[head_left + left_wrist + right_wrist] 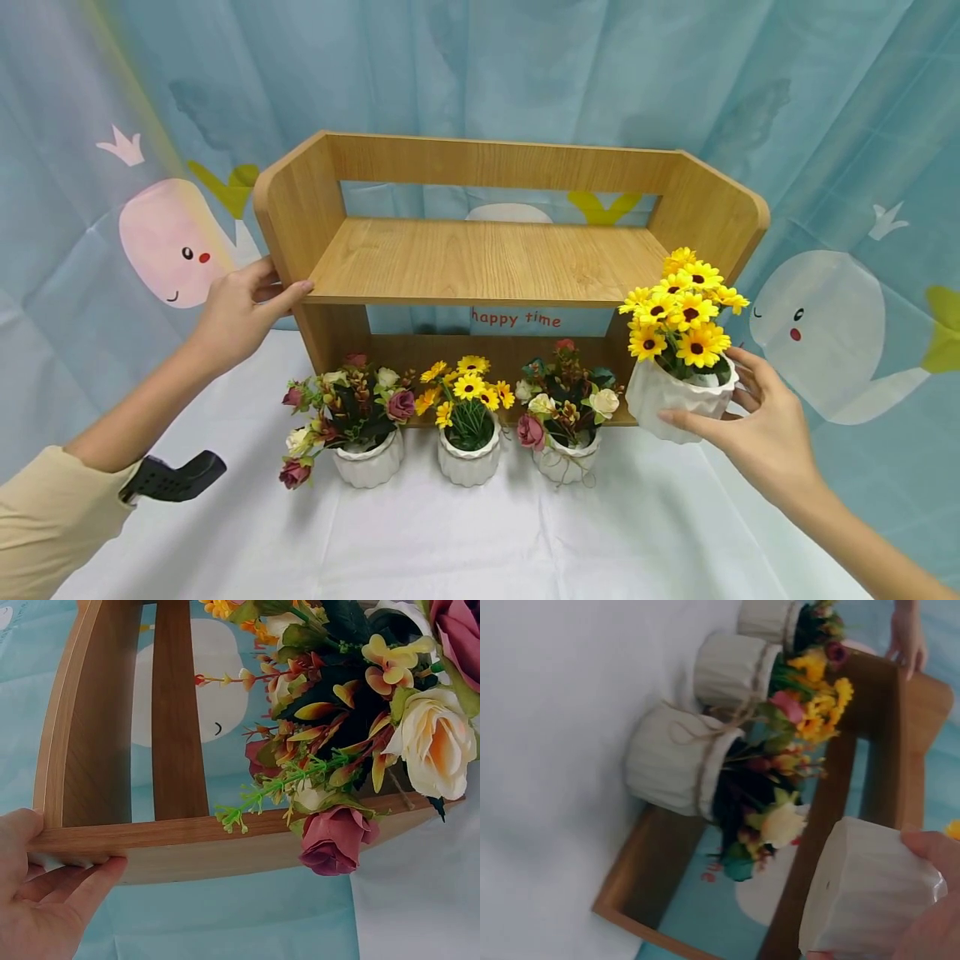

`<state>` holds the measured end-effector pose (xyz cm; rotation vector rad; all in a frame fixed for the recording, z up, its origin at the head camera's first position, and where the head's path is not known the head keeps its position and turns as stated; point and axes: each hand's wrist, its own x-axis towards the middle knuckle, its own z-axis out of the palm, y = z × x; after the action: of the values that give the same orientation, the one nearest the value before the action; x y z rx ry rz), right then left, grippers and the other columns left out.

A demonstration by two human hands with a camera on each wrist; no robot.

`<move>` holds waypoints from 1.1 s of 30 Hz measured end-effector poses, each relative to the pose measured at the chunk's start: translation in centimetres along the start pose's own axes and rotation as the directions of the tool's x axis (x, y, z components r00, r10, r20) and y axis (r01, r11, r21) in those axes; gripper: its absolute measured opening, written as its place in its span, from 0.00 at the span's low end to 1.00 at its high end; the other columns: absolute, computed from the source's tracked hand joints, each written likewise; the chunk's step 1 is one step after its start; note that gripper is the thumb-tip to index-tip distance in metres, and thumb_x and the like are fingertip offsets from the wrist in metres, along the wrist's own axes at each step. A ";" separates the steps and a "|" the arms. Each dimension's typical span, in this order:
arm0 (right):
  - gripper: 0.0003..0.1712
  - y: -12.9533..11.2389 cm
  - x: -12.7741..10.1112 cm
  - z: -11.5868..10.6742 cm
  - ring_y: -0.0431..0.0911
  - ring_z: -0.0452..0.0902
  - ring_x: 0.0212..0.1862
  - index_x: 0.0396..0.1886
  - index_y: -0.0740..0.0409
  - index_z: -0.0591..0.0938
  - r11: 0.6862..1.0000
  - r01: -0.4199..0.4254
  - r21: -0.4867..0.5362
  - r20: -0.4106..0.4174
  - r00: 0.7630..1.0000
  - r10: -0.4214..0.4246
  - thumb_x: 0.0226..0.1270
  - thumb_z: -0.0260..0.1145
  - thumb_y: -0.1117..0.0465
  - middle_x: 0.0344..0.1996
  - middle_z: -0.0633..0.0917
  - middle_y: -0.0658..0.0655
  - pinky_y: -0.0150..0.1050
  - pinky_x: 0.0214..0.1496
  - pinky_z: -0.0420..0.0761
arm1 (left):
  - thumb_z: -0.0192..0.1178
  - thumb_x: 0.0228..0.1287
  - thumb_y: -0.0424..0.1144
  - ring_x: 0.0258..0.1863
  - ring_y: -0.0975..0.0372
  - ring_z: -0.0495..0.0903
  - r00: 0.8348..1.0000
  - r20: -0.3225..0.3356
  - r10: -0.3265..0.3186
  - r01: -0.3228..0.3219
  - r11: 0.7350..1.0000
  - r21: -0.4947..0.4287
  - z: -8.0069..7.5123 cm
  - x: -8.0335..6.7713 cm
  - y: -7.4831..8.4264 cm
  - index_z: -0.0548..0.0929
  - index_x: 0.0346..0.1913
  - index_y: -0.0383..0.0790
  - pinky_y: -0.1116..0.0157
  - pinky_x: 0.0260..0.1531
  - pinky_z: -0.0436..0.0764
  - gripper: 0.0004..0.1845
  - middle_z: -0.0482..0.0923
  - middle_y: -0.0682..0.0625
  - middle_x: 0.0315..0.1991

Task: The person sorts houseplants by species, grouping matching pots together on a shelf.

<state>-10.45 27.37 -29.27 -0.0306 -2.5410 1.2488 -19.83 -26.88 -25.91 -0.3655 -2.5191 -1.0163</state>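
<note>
Sunflower pot (678, 398) gripped by right hand (757, 425) beside shelf (480, 258); left hand (236, 312) fingers clasp the shelf's side. Best kept upright, clearing the shelf edge.

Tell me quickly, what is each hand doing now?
Left hand: grips the wooden shelf at its left side.
Right hand: holds the sunflower pot.

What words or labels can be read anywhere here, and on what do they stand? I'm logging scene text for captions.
"happy time": red letters on the blue backdrop cloth, seen through the gap under the wooden shelf.
No other writing shows; the pots, the shelf and the white cloth bear none, and the wrist views show no readable text.
</note>
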 end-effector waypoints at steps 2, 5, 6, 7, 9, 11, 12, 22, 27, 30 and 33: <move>0.63 -0.6 0.3 -0.1 0.72 0.72 0.70 0.83 0.65 0.57 1.000 0.009 0.003 0.007 1.000 -0.009 0.54 0.86 0.64 0.73 0.72 0.72 0.12 0.45 0.76 | 0.62 0.79 0.40 0.55 0.29 0.83 1.000 0.002 -0.004 0.004 1.000 0.002 0.0 0.0 0.0 0.74 0.68 0.20 0.91 0.37 0.70 0.28 0.79 0.21 0.60; 0.63 -1.5 0.8 -0.1 0.70 0.72 0.71 0.83 0.64 0.57 1.000 0.018 0.000 0.018 1.000 -0.018 0.55 0.86 0.63 0.73 0.71 0.70 0.13 0.46 0.77 | 0.62 0.79 0.41 0.55 0.29 0.82 1.000 0.006 -0.010 0.010 1.000 0.006 0.0 0.0 0.0 0.73 0.69 0.20 0.90 0.38 0.71 0.28 0.78 0.21 0.61; 0.63 -1.8 1.0 -0.2 0.70 0.72 0.71 0.83 0.64 0.56 1.000 0.018 0.002 0.023 1.000 -0.018 0.55 0.86 0.62 0.73 0.71 0.70 0.13 0.46 0.77 | 0.62 0.80 0.41 0.56 0.29 0.82 1.000 0.007 -0.012 0.012 1.000 0.007 0.0 0.0 0.0 0.73 0.69 0.20 0.89 0.38 0.71 0.28 0.78 0.21 0.61; 0.63 -2.0 1.1 -0.2 0.70 0.72 0.71 0.84 0.64 0.56 1.000 0.017 0.012 0.030 0.999 -0.017 0.55 0.86 0.62 0.73 0.71 0.70 0.13 0.46 0.77 | 0.61 0.80 0.41 0.56 0.29 0.82 1.000 0.009 -0.014 0.014 1.000 0.006 0.0 -0.1 0.0 0.73 0.69 0.20 0.89 0.38 0.71 0.29 0.78 0.21 0.61; 0.64 -2.4 1.5 -0.2 0.70 0.71 0.72 0.84 0.64 0.55 1.000 0.017 0.026 0.042 0.999 -0.018 0.56 0.85 0.62 0.74 0.71 0.70 0.13 0.45 0.76 | 0.62 0.80 0.41 0.56 0.29 0.82 1.000 0.010 -0.016 0.015 1.000 0.006 -0.1 -0.1 0.0 0.73 0.69 0.20 0.90 0.38 0.71 0.29 0.78 0.21 0.61; 0.63 -2.9 1.9 -0.2 0.69 0.72 0.72 0.84 0.63 0.55 0.999 0.017 0.031 0.050 0.999 -0.018 0.56 0.85 0.62 0.74 0.71 0.70 0.14 0.45 0.77 | 0.62 0.80 0.41 0.56 0.29 0.82 1.000 0.011 -0.017 0.017 1.000 0.005 -0.1 -0.1 0.1 0.72 0.69 0.20 0.90 0.38 0.71 0.29 0.78 0.21 0.61; 0.63 -3.1 2.1 -0.2 0.64 0.75 0.71 0.84 0.63 0.55 0.999 0.018 0.037 0.056 0.998 -0.020 0.56 0.85 0.62 0.74 0.71 0.70 0.14 0.44 0.78 | 0.61 0.80 0.41 0.56 0.29 0.82 1.000 0.013 -0.018 0.018 1.000 0.003 -0.1 0.0 0.1 0.72 0.70 0.20 0.91 0.37 0.70 0.29 0.78 0.21 0.61; 0.61 -5.0 4.1 -0.2 0.66 0.73 0.71 0.84 0.62 0.56 0.997 0.053 0.060 0.092 0.994 -0.059 0.58 0.84 0.61 0.75 0.71 0.68 0.17 0.44 0.79 | 0.61 0.80 0.42 0.57 0.29 0.81 0.999 0.023 -0.030 0.031 0.999 -0.008 -0.1 0.0 0.3 0.72 0.69 0.19 0.92 0.36 0.70 0.29 0.77 0.21 0.62; 0.60 -6.2 5.0 0.1 0.50 0.79 0.64 0.83 0.61 0.59 0.995 0.083 0.054 0.093 0.992 -0.087 0.57 0.85 0.60 0.72 0.74 0.66 0.17 0.45 0.80 | 0.61 0.80 0.41 0.56 0.29 0.82 1.000 0.015 -0.023 0.023 1.000 -0.001 -0.1 0.0 0.2 0.73 0.69 0.19 0.92 0.35 0.70 0.28 0.78 0.21 0.61; 0.60 -6.9 5.3 0.3 0.36 0.78 0.58 0.83 0.61 0.59 0.994 0.087 0.063 0.111 0.989 -0.094 0.57 0.85 0.60 0.73 0.74 0.66 0.18 0.46 0.80 | 0.62 0.79 0.41 0.56 0.29 0.82 1.000 0.018 -0.019 0.019 1.000 -0.002 -0.2 0.1 0.2 0.73 0.69 0.19 0.92 0.35 0.71 0.29 0.78 0.20 0.61; 0.61 -7.6 5.5 0.5 0.31 0.77 0.56 0.84 0.60 0.58 0.993 0.084 0.082 0.136 0.986 -0.094 0.57 0.85 0.61 0.74 0.73 0.66 0.19 0.46 0.80 | 0.63 0.79 0.40 0.55 0.29 0.82 1.000 0.023 -0.015 0.016 1.000 -0.009 -0.3 0.2 0.3 0.72 0.69 0.19 0.91 0.34 0.71 0.29 0.78 0.20 0.60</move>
<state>-14.96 23.09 -22.20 0.1918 -2.5767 1.3557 -19.84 -26.87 -25.50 -0.3625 -2.5422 -1.0354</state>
